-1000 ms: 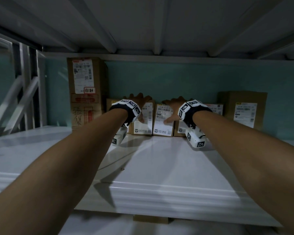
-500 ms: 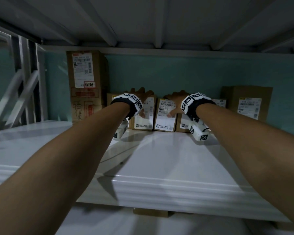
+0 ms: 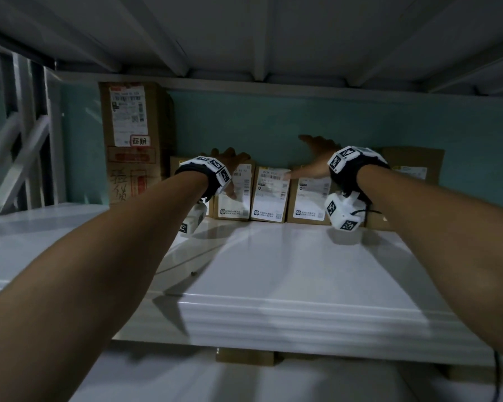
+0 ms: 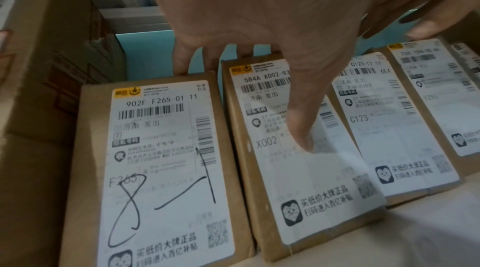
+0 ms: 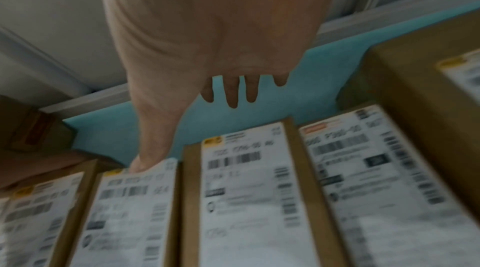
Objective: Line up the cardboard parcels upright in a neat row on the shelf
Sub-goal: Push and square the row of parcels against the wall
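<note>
Several small cardboard parcels with white labels stand upright in a row against the teal wall [image 3: 273, 120]. My left hand [image 3: 233, 161] reaches over the tops of the first parcel [image 4: 166, 168] and the second parcel [image 4: 298, 179]. Its fingers curl behind them and its thumb [image 4: 302, 131] presses the second parcel's label. My right hand [image 3: 311, 161] hovers above the row with straight, spread fingers [image 5: 232, 95]. Only its thumb tip touches the top of the third parcel [image 3: 270, 195]. A fourth parcel [image 3: 310, 198] stands beside that one.
A tall parcel [image 3: 131, 140] stands at the row's left end and a wider brown parcel [image 3: 413, 166] at its right end. The white shelf [image 3: 273, 271] stretches toward me. The upper shelf's ribbed underside [image 3: 244, 39] hangs close above. Metal frame uprights [image 3: 26, 126] rise at the left.
My right hand has lifted off the parcel fronts and shifted right, fingers now spread above the row. My left hand stays on the first parcels.
</note>
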Demonstrator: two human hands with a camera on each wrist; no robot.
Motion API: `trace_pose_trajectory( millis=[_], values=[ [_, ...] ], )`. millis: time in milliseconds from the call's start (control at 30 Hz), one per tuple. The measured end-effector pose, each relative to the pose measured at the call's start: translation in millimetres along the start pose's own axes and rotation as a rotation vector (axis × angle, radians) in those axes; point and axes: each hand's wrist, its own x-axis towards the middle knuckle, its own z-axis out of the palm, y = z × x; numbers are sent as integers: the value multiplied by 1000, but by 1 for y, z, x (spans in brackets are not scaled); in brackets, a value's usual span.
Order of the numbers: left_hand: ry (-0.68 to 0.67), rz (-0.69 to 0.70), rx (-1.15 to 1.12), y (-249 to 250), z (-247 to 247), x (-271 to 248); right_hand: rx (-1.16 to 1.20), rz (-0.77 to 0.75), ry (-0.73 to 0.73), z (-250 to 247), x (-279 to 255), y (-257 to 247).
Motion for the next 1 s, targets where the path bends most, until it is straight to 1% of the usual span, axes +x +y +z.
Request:
trace_pose_trajectory(
  millis=[100, 200, 267, 333, 467, 567, 700, 833, 900, 1000],
  values=[
    [7, -10, -11, 1, -1, -2, -23, 35, 49, -17, -17, 24],
    [13, -18, -9, 3, -2, -3, -21, 84, 143, -33, -28, 56],
    [27, -24, -20, 4, -3, -2, 5, 149, 198, -38, -32, 85],
    [34, -24, -26, 6, -3, 0, 44, 256, 222, -42, -38, 111],
    [0, -74, -26, -4, 18, 29, 93, 419, 189, -39, -55, 157],
    [-13, -41, -18, 3, 7, 16, 112, 487, 170, -31, -62, 178],
    [-6, -6, 10, 16, -7, 1, 144, 552, 162, -31, -69, 184],
    [-14, -16, 9, 20, -9, -3, 191, 565, 117, -26, -61, 188],
    [-9, -21, 2, 20, -8, -3, 252, 560, 97, -24, -61, 190],
    [-16, -23, -4, 21, -7, -2, 399, 474, 103, -23, -65, 196]
  ],
)
